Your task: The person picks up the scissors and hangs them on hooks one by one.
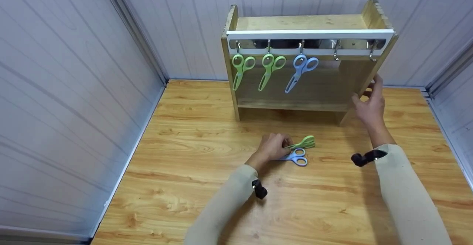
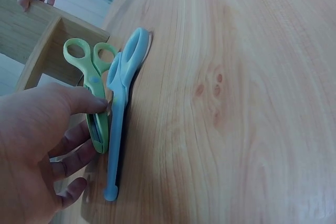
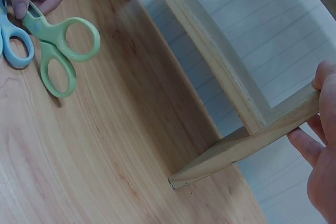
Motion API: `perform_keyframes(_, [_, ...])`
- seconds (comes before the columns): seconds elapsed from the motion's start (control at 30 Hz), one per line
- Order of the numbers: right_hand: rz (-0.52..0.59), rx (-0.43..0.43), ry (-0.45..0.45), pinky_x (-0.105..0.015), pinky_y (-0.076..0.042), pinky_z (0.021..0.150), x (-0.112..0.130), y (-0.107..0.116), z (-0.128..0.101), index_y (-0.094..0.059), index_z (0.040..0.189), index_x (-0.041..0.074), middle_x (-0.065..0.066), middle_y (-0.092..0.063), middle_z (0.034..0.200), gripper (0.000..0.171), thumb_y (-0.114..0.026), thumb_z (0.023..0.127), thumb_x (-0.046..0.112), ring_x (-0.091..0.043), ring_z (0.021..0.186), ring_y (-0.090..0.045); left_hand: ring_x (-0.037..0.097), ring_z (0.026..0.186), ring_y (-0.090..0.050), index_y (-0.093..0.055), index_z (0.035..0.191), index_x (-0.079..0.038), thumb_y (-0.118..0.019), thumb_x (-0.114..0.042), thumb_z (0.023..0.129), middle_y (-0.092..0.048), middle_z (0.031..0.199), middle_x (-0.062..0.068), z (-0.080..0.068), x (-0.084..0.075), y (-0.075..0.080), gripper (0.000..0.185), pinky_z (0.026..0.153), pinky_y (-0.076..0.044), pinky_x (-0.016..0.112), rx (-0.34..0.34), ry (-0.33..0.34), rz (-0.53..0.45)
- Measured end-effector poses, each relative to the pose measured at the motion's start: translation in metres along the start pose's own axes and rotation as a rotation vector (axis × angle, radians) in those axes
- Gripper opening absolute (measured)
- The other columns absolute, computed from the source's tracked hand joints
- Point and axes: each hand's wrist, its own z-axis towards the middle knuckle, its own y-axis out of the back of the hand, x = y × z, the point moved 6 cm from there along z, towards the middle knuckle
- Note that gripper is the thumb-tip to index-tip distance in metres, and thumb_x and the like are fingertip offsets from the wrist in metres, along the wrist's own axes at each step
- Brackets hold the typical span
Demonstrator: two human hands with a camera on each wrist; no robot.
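Note:
A green pair of scissors [image 1: 305, 142] and a blue pair [image 1: 296, 158] lie side by side on the wooden table. My left hand [image 1: 274, 147] pinches the green scissors [image 2: 93, 85] at the blade end, thumb on top, with the blue scissors [image 2: 122, 90] right beside them. My right hand [image 1: 369, 102] grips the right side panel of the wooden rack [image 1: 306, 23], fingers curled round its edge [image 3: 262, 132]. From the rack's hooks hang two green pairs of scissors [image 1: 241, 67] [image 1: 270, 67] and one blue pair [image 1: 301, 71].
Two hooks [image 1: 336, 51] at the rack's right end carry nothing. Pale panelled walls [image 1: 74, 89] close in the table on the left, back and right. Bare tabletop [image 1: 295, 208] stretches in front of my arms.

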Motion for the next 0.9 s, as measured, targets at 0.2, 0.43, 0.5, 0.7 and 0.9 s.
perform_keyframes(0.2, [0.018,-0.027,0.022,-0.017,-0.052,0.091,-0.004,0.0,0.0,-0.023,0.177,0.03,-0.002,-0.055,0.147,0.083,-0.06,0.106,0.009,-0.012,0.121,-0.06,0.0,0.08,-0.062,-0.083,0.104,-0.029,-0.081,-0.031,0.098,-0.078,0.089,-0.018,-0.002,0.001,-0.003,0.007,0.075,-0.042,0.024,-0.002,-0.008,0.016])
perform_keyframes(0.43, [0.042,-0.04,0.057,-0.014,-0.052,0.088,-0.002,0.0,-0.002,-0.027,0.176,0.029,0.015,-0.05,0.134,0.082,-0.062,0.104,0.009,-0.002,0.111,-0.057,0.001,0.078,-0.062,-0.082,0.106,-0.028,-0.079,-0.028,0.099,-0.075,0.086,-0.019,-0.005,-0.002,0.002,0.008,0.076,-0.044,0.024,0.015,0.003,-0.009])
perform_keyframes(0.5, [0.039,-0.036,0.058,-0.015,-0.052,0.089,-0.002,0.0,-0.001,-0.026,0.176,0.029,0.013,-0.05,0.136,0.082,-0.062,0.105,0.01,-0.002,0.112,-0.057,0.001,0.078,-0.062,-0.082,0.105,-0.03,-0.078,-0.026,0.099,-0.074,0.085,-0.02,-0.006,-0.003,0.004,0.008,0.077,-0.045,0.024,0.018,0.013,-0.018])
perform_keyframes(0.7, [0.032,-0.039,0.048,-0.02,-0.05,0.094,-0.001,-0.001,0.001,-0.026,0.177,0.029,0.009,-0.052,0.138,0.083,-0.062,0.105,0.008,-0.002,0.112,-0.058,0.004,0.081,-0.066,-0.082,0.104,-0.028,-0.077,-0.024,0.099,-0.078,0.089,-0.015,-0.015,-0.013,0.017,0.008,0.079,-0.049,0.027,0.006,0.033,-0.019])
perform_keyframes(0.9, [0.017,-0.01,0.017,-0.023,-0.049,0.1,-0.001,0.001,0.0,-0.02,0.178,0.032,-0.015,-0.051,0.16,0.084,-0.061,0.108,0.013,-0.015,0.127,-0.058,0.007,0.084,-0.068,-0.083,0.106,-0.023,-0.078,-0.024,0.101,-0.081,0.093,-0.011,-0.02,-0.023,0.028,0.007,0.083,-0.051,0.03,0.018,0.034,-0.04])
